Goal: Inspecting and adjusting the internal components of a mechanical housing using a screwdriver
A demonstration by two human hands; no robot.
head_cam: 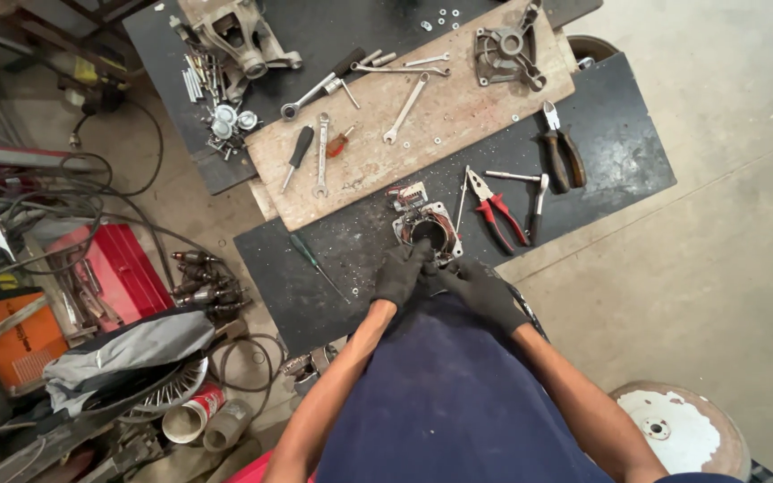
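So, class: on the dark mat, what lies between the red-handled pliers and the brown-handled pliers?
In the head view, a small hammer lies between the red-handled pliers and the brown-handled pliers.

black gloves (402,273), red-handled pliers (494,211), red toolbox (118,268).

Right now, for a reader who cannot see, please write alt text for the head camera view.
Two black-gloved hands, left hand and right hand, grip a round metal motor part on a dark workbench, with red-handled pliers beside it.
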